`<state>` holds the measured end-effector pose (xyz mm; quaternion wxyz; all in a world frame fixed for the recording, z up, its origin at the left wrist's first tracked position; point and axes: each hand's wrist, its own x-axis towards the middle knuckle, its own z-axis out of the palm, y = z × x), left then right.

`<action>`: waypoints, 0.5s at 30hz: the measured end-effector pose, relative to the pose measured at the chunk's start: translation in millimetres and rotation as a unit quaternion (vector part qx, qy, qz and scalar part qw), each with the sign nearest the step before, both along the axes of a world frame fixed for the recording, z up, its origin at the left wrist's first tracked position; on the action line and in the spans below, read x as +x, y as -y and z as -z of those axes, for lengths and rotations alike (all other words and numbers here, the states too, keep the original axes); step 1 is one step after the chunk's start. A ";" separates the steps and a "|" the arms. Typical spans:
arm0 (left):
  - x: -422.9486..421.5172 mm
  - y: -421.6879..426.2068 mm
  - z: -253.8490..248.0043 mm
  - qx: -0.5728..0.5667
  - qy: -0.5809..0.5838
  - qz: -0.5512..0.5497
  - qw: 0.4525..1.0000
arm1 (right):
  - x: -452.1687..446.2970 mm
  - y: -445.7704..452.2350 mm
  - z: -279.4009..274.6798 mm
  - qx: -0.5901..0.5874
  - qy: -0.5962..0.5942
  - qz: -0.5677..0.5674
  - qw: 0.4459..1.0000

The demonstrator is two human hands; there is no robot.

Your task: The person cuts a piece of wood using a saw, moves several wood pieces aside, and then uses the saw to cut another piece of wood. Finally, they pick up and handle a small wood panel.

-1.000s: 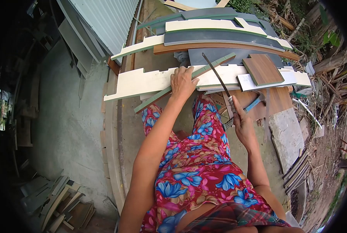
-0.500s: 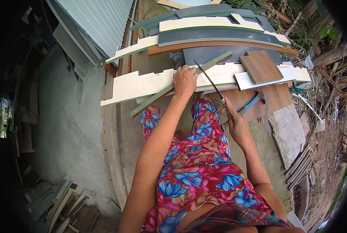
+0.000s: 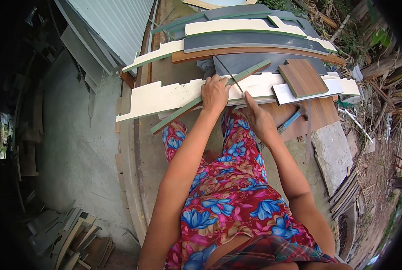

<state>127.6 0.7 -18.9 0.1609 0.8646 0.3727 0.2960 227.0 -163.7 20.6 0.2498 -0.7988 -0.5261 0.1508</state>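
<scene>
A narrow green-edged strip of board [image 3: 176,120] lies aslant over a cream notched board [image 3: 165,95]; its upper end bears several thin crosswise lines. My left hand [image 3: 215,95] is closed over the strip, pressing it against the cream board. In my right hand [image 3: 261,120] is a long thin dark blade [image 3: 224,65], either a saw blade or a slim file. It crosses the strip just right of my left hand, its far end pointing up and left. The blade's handle end is hidden in my fingers.
A wood-grain block [image 3: 302,77] rests on a white piece [image 3: 284,94] to the right. Below them lies a hammer with a blue handle [image 3: 292,120]. Curved boards [image 3: 243,28] lie farther back. Offcuts [image 3: 81,236] are heaped on the floor at lower left.
My right hand has moved up and left, pushing the blade farther across the strip. The left hand and the strip have stayed in place.
</scene>
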 end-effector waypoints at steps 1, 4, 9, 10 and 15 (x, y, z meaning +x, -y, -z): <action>-0.2 0.4 0.3 -0.001 0.001 -0.001 1.000 | -1.6 24.4 5.0 0.014 -0.018 0.001 1.000; -0.2 -0.8 0.3 0.004 0.003 0.012 1.000 | -10.1 79.2 6.9 0.092 -0.032 -0.004 0.995; -0.6 0.6 -0.9 0.009 0.004 0.016 1.000 | 5.2 31.1 -0.6 0.030 -0.002 -0.012 0.999; -0.7 -0.2 -0.4 0.015 0.008 0.011 1.000 | 8.8 8.4 -0.6 0.021 0.017 -0.020 0.999; -2.5 -1.2 -3.1 0.042 0.016 0.006 0.999 | 3.5 -41.5 -4.2 -0.022 0.026 -0.012 0.999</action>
